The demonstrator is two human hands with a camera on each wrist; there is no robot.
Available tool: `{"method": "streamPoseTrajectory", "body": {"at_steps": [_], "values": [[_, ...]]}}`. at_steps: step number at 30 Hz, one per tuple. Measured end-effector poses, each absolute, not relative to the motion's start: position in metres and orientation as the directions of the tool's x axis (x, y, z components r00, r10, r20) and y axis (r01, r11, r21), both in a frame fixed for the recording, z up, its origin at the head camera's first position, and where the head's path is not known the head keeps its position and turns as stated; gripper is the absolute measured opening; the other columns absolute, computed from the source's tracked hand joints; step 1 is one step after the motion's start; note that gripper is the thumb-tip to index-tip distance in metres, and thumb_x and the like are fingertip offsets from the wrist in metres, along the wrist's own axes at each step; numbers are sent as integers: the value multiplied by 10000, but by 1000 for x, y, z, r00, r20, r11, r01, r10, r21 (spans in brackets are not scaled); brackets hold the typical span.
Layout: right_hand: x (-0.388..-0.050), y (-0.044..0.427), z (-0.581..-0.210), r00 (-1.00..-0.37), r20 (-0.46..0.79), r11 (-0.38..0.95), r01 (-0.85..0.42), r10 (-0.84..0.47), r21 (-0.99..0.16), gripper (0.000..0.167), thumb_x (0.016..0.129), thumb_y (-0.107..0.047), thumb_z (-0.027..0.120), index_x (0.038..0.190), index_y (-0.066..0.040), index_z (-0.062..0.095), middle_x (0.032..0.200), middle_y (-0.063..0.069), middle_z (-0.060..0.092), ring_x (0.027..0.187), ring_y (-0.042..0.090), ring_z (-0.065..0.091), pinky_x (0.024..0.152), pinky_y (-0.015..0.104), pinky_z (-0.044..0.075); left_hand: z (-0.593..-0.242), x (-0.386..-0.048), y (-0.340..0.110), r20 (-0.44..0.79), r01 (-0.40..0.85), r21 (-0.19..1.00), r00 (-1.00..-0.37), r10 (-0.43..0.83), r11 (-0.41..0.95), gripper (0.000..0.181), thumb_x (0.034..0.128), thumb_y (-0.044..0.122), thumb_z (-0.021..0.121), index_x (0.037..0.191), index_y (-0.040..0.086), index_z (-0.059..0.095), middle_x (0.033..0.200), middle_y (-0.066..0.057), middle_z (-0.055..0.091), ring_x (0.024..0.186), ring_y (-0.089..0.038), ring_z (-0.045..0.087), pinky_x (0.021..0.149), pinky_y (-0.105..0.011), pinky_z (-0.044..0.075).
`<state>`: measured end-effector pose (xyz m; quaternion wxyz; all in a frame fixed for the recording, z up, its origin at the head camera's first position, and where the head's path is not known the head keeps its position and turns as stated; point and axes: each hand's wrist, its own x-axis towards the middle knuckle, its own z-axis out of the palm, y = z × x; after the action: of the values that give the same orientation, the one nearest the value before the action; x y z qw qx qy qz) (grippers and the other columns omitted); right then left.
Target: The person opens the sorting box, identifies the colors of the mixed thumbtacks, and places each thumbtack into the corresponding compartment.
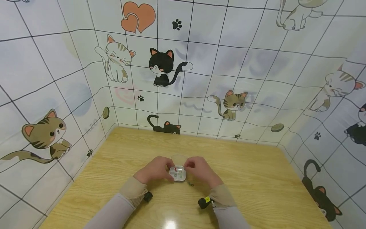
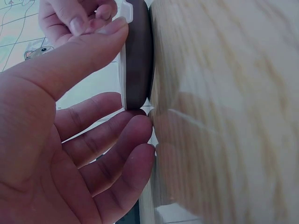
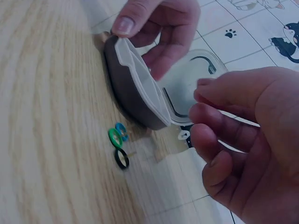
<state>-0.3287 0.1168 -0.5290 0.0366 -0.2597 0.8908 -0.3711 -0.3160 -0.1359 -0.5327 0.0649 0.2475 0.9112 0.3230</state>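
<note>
A small pill box (image 1: 178,178) with a white divided inside lies on the table. Its side looks dark brown in the right wrist view, and its clear lid (image 3: 187,70) stands open at the far side. A small red item (image 1: 175,169) shows in one compartment. My left hand (image 1: 156,168) holds the box at its left side, thumb on the rim. My right hand (image 3: 252,140) hovers by the box's right side with fingers bent and thumb close to the index finger; nothing shows between them. Near the box lie a blue ring (image 3: 121,129), a green ring (image 3: 112,138) and a black ring (image 3: 122,159).
The wooden table (image 1: 246,178) extends around the box. Behind and beside it hangs a white gridded cloth (image 1: 200,70) printed with cartoon cats. A black wrist camera (image 1: 147,196) is strapped to the left wrist and another camera (image 1: 203,203) to the right.
</note>
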Motion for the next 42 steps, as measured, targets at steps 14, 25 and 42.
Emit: {"method": "streamPoseTrajectory", "body": {"at_steps": [14, 25, 42], "values": [[-326, 128, -528, -772, -166, 640, -363, -613, -677, 137, 841, -138, 824, 787, -171, 703, 720, -92, 622, 676, 89, 537, 642, 269, 464, -533, -315, -135, 31, 395, 613, -877, 479, 684, 396, 734, 294, 970, 1058, 170, 777, 961, 66, 741, 855, -112, 595, 845, -317, 503], [-323, 123, -528, -778, -157, 666, -393, -609, -635, 179, 825, -120, 848, 744, -161, 693, 689, -101, 588, 645, 80, 507, 615, 253, 426, -534, -315, -135, 40, 408, 609, -872, 487, 680, 397, 730, 302, 971, 1047, 169, 775, 949, 62, 738, 846, -116, 590, 837, -320, 502], [-322, 125, -527, -784, -139, 660, -397, -605, -638, 173, 861, -61, 736, 720, -161, 717, 650, -118, 563, 594, 63, 468, 562, 232, 379, -536, -316, -135, 40, 398, 617, -877, 479, 679, 413, 716, 292, 974, 1049, 156, 773, 933, 73, 729, 835, -117, 587, 824, -323, 503]]}}
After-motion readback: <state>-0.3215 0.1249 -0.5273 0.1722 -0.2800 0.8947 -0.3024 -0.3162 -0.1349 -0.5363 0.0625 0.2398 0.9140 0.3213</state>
